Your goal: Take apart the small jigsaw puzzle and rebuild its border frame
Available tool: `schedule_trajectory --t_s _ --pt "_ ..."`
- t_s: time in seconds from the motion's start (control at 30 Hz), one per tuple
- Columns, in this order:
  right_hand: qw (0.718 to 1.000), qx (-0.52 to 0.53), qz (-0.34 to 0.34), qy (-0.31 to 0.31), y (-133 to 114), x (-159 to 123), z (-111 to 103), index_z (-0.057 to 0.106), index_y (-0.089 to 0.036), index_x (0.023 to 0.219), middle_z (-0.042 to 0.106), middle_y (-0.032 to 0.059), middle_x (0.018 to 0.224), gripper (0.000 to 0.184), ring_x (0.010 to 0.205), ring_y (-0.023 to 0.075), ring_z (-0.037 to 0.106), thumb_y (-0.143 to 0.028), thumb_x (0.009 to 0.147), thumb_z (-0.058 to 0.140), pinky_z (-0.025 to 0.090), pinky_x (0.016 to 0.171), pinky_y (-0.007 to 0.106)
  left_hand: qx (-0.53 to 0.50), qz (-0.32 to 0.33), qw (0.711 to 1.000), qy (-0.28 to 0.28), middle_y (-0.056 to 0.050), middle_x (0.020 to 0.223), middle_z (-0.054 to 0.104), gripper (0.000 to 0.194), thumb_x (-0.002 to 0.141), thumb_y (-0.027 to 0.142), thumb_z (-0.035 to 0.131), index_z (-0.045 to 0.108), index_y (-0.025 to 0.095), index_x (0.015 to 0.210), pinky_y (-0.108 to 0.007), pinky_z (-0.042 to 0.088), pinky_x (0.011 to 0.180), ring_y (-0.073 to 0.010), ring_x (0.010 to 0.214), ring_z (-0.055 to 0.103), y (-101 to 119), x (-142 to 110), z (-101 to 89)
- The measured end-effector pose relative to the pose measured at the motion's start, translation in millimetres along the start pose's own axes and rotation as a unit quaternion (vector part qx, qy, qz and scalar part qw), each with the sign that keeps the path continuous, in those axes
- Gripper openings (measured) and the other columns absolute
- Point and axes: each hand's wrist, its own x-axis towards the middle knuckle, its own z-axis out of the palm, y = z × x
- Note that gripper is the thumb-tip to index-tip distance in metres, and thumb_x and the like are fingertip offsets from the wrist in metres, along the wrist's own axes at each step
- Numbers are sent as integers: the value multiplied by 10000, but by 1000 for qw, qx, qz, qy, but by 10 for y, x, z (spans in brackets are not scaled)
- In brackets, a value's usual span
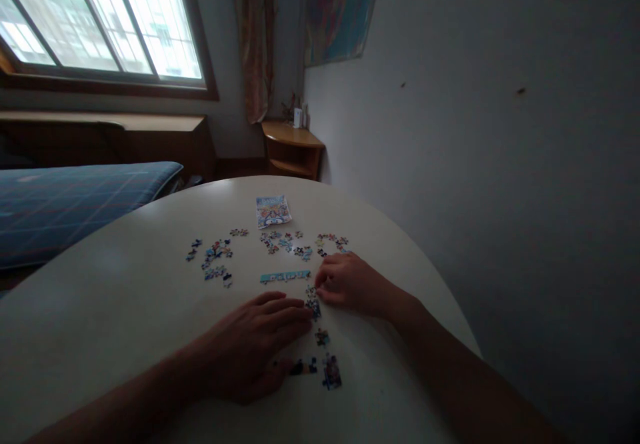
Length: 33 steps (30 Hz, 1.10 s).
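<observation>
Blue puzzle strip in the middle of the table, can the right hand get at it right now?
Likely yes: the right hand is just beside the right end of the strip, with nothing visible blocking it; the left hand lies nearer the person.

The bench [125,297] was smooth and glossy; the puzzle pieces [331,371] looked like card, the curtain [256,44] cloth, the wall [475,177] matt.
</observation>
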Motion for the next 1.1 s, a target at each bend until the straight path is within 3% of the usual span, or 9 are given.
schedule_trajectory --t_s 0.13,0.37,0.8,1.1 --pt "1000 10 -17 -1 21 12 17 728 -194 915 715 37 942 118 883 172 650 -186 799 707 440 853 316 -9 2 1000 -3 -113 1455 528 559 832 206 531 459 164 1385 -490 395 1137 -275 1300 535 4 11 -6" --pt "999 -4 -33 -17 56 28 19 729 -201 883 709 28 908 66 860 170 645 -198 820 709 431 865 336 -10 15 1000 9 -147 1437 534 546 822 205 544 477 141 1361 -484 432 1101 -295 1266 560 9 11 2" --pt "994 -4 -104 40 140 68 94 705 -221 824 701 18 1070 71 1015 189 631 -241 786 762 410 952 374 -17 13 1000 3 -141 1433 531 533 838 214 540 465 159 1362 -493 439 1080 -303 1253 559 11 11 -8" --pt "994 16 -105 38 133 28 67 682 -220 810 680 29 1107 107 1046 194 628 -235 754 773 405 983 395 -27 12 1000 10 -139 1436 527 521 839 219 550 483 163 1353 -480 442 1078 -301 1254 560 12 4 2"
